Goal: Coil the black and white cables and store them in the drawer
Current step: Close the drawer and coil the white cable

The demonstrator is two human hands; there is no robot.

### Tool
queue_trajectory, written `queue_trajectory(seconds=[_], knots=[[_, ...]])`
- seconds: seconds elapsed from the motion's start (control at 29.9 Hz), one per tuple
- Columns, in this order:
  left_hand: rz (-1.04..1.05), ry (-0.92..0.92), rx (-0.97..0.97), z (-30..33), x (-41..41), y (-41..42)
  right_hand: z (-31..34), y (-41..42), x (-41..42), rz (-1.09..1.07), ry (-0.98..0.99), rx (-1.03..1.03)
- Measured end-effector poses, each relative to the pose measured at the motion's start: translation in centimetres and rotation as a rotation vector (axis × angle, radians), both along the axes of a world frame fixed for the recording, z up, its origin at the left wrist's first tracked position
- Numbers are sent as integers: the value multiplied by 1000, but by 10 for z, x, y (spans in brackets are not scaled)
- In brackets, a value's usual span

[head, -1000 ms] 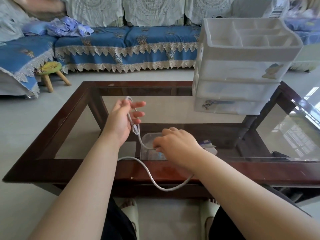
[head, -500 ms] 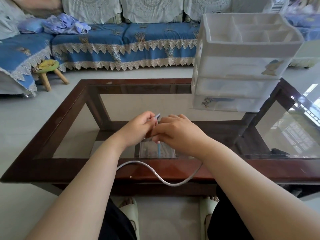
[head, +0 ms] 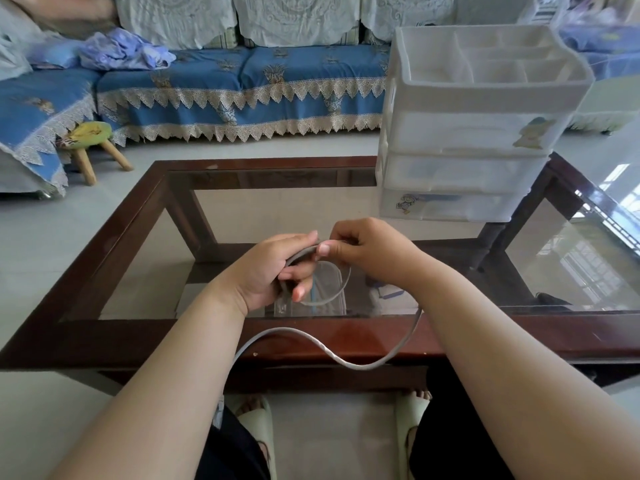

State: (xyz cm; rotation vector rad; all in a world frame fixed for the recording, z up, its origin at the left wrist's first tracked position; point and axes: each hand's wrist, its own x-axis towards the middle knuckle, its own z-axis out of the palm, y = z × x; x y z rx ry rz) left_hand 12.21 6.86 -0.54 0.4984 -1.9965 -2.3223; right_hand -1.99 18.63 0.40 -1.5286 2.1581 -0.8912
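1. the left hand (head: 268, 271) and the right hand (head: 367, 249) are together over the glass top of the table (head: 114, 258), fingertips almost touching
2. the left hand is curled round a bend of the white cable (head: 298, 336); the cable runs across its palm and out at the top by its fingers
3. the right hand pinches the same cable between thumb and forefinger, just beside the left hand's fingertips
4. below the two hands a small loop of the cable hangs, curving down from the right hand and back toward the left hand
5. the rest of the white cable sags in a long s-shape over the near wooden rail of the table, passing under the right forearm and ending out of sight behind the left forearm
6. a white plastic drawer unit (head: 467, 133) stands on the far right of the table, well apart from the hands; its three drawers look closed and its top tray is divided into compartments
7. under the glass, a clear plastic container (head: 332, 306) sits on the lower shelf beneath the hands
8. beyond the table is a blue sofa (head: 242, 88) with lace trim, and a small wooden stool (head: 90, 140) stands on the floor at the left
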Motion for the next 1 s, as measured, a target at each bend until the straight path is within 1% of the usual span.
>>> queue_trajectory(seconds=[0.13,0.3,0.4,0.5,0.64,0.7,0.77,0.8,0.87,0.94,1.0], knots=[[-42,4,167,0,0,5,-3,1,-1,46,-98,-84],[-148,144,394,-3,-1,4,-4,1,-4,70,-288,-191],[-169,213,418,-3,-1,3,-5,2,-6,62,-333,-224],[-100,213,405,-3,-1,3,-6,3,-6,63,-349,-245],[-86,191,436,1,-3,6,-10,1,-6,30,-331,-257],[-72,165,445,2,-3,6,-12,1,-5,-20,-238,-234],[-63,154,443,4,-3,8,-14,2,-5,-93,-82,-171],[-38,158,451,5,-4,9,-14,3,-6,-122,-18,-138],[96,177,491,8,-5,9,-14,5,-8,-142,34,-84],[265,240,562,10,-4,4,-15,6,-13,-139,33,-23],[389,334,674,10,-2,-8,-19,7,-16,-132,-33,38]])
